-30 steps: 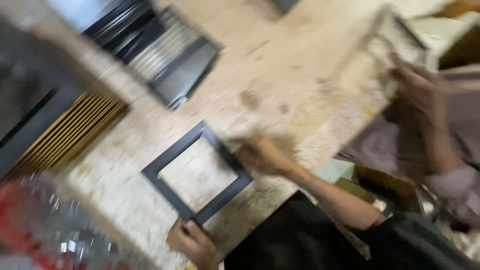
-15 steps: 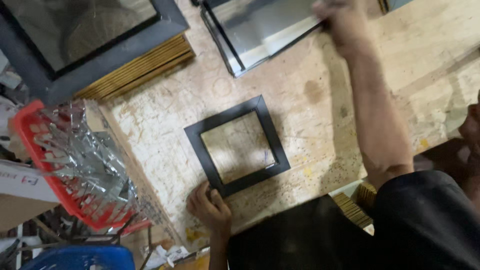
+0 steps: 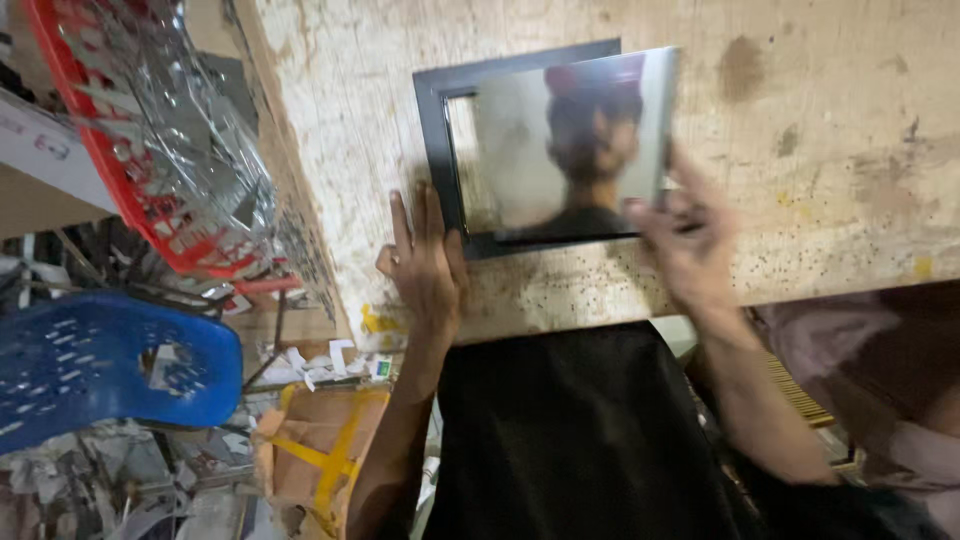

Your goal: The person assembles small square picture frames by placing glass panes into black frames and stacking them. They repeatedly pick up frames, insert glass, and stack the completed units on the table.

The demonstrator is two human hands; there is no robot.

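**Glass pane over a black frame at the worktop's near edge**

A black picture frame (image 3: 445, 150) lies flat on the pale, speckled worktop (image 3: 820, 150), close to its near edge. A reflective glass pane (image 3: 570, 140) sits over the frame, shifted to the right — its right edge overhangs the frame's right side, while the frame's left rail and a strip of its opening stay uncovered.

The left hand (image 3: 425, 265) lies open and flat on the worktop, fingers spread, fingertips touching the frame's lower left corner; it grasps nothing. The right hand (image 3: 690, 240) pinches the pane's lower right corner, thumb on the glass, fingers blurred behind the edge.

To the right of the pane the worktop is bare and stained, with plenty of open surface. To the left the worktop ends in a raw edge just beyond the frame; past it hangs a red basket (image 3: 130, 170) full of shiny metal pieces, and lower down a blue plastic crate (image 3: 100, 360) — both well apart from the hands.
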